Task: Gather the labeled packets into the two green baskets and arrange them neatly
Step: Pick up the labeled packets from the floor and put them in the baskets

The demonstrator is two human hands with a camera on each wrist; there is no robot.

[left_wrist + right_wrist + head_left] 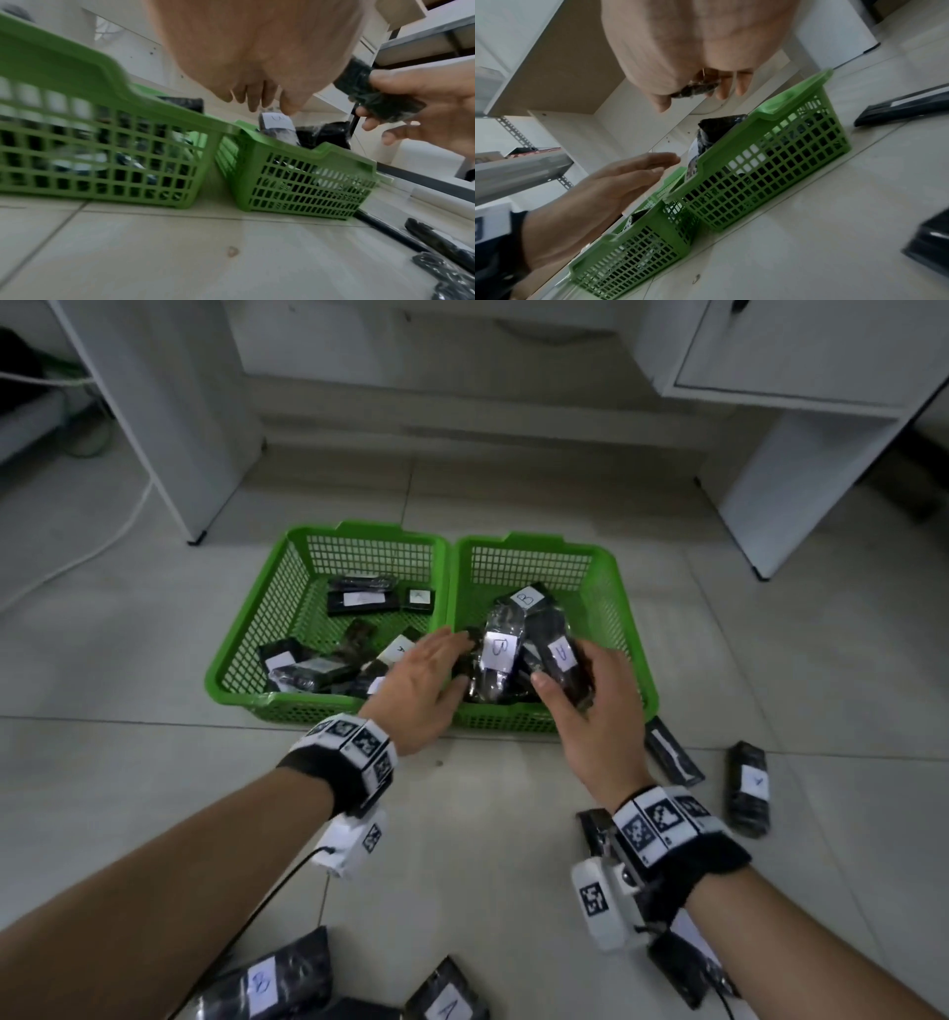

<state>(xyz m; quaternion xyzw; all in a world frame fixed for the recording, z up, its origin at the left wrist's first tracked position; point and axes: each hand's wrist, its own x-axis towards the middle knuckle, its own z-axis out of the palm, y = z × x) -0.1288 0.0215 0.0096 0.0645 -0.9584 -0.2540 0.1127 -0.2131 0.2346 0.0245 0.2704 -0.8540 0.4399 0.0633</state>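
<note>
Two green baskets stand side by side on the floor, the left basket (359, 530) and the right basket (611, 588). Both hold black packets with white labels. My right hand (565, 675) grips a black packet marked A (562, 660) just above the right basket's near end; the same packet (698, 89) shows between thumb and fingers. A packet marked B (498, 654) leans upright beside it. My left hand (454, 660) is open with straight fingers (257, 97) at the B packet's (277, 123) left side.
Loose packets lie on the tiles: an A packet (747, 788) and another (672, 752) right of the baskets, and a B packet (267, 983) and an A packet (447, 999) near me. White cabinets (801, 469) and a panel (169, 428) stand behind the baskets.
</note>
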